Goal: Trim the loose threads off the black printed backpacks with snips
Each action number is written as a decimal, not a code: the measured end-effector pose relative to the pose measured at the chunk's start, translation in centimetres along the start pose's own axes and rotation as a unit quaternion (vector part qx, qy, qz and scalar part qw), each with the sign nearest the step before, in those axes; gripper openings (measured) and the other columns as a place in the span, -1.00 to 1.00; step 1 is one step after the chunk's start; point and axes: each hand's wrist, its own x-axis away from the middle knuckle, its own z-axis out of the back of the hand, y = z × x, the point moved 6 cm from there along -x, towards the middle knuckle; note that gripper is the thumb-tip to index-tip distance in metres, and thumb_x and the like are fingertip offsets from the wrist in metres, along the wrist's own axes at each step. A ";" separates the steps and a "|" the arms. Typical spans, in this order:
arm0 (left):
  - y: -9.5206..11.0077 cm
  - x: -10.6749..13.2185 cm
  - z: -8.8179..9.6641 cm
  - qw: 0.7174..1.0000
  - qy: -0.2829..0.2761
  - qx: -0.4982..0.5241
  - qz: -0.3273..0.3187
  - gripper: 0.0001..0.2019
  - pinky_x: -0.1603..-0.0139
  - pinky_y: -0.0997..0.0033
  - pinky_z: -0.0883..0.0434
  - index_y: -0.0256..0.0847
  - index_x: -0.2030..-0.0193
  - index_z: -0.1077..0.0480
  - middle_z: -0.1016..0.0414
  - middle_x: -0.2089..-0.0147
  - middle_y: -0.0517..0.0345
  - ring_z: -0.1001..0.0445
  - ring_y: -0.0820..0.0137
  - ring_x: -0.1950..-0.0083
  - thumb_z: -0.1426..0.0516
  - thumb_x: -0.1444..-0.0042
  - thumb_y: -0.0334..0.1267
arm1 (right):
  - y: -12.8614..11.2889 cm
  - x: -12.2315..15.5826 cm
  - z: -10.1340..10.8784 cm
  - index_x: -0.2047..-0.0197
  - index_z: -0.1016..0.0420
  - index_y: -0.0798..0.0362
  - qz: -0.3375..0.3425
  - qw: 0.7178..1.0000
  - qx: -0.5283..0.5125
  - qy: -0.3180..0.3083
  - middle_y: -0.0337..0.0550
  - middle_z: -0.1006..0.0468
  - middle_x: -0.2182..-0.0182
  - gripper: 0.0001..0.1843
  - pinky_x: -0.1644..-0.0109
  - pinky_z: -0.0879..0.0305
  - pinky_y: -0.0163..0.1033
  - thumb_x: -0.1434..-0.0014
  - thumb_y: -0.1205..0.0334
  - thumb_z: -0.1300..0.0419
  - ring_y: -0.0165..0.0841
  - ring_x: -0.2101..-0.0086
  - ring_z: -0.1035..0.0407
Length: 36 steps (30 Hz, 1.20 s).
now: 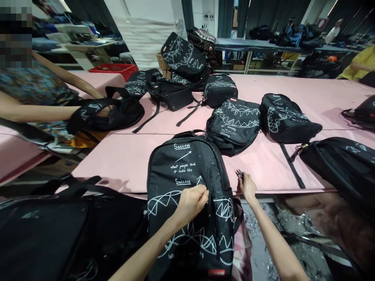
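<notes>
A black backpack (187, 156) with white scribbles and "Success" lettering lies front side up before me, its lower part over the table's near edge. My left hand (191, 203) is closed in a pinch against its front, beside a zip; whatever the fingertips grip is hidden. Small thread snips (239, 173) stick out of my right hand (247, 187), which is closed around them at the table edge, just right of the backpack. The snips' points face up and left, apart from the bag.
A pink-covered table (117, 156) bears several similar backpacks, one (234, 125) just behind mine. Another dark bag (43, 234) fills the lower left. On the left, a co-worker's hands reach into a black bag (117, 113). A red crate (117, 70) stands behind.
</notes>
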 end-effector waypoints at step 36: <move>0.3 4.0 2.7 0.994 0.104 0.028 -0.019 -0.67 0.59 0.55 -0.09 -0.19 0.62 -0.05 -0.15 0.65 0.29 -0.18 0.55 0.63 0.10 -0.17 -0.26 | -12.7 9.9 5.2 -0.07 -0.31 -0.07 0.278 0.933 -0.223 -0.046 -0.07 -0.28 -0.12 -0.65 -0.11 -0.12 0.17 -0.21 0.33 -0.05 -0.13 -0.11 -0.13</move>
